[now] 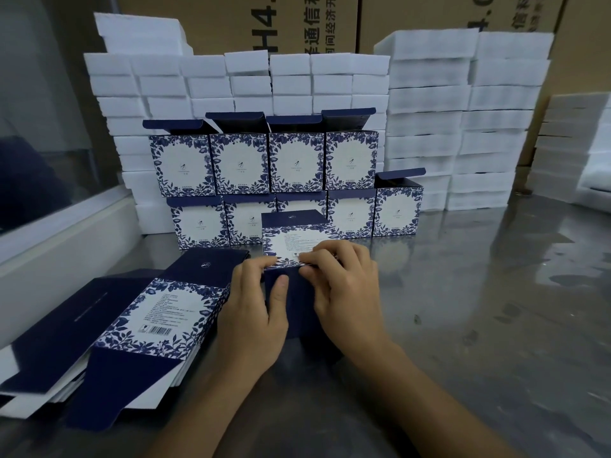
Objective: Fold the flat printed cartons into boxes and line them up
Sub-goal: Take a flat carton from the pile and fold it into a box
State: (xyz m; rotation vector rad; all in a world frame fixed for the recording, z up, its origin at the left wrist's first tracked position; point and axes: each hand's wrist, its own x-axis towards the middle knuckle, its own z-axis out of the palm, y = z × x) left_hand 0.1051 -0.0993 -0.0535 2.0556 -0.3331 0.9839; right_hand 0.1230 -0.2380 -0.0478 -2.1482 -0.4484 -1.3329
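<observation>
A blue-and-white floral carton (291, 239), partly folded into a box, stands on the steel table in front of me. My left hand (254, 312) grips its near dark-blue side, thumb on the front face. My right hand (344, 292) pinches the carton's near top edge with curled fingers. A stack of flat printed cartons (132, 325) lies to the left of my hands. Behind the carton, folded boxes (297, 163) stand in two stacked rows, lids raised on the top row.
White foam blocks (463, 127) are piled high behind and right of the boxes. Brown shipping cartons (264, 21) stand at the back. A white ledge and glass panel (49, 209) border the left. The steel table (496, 309) stretches to the right.
</observation>
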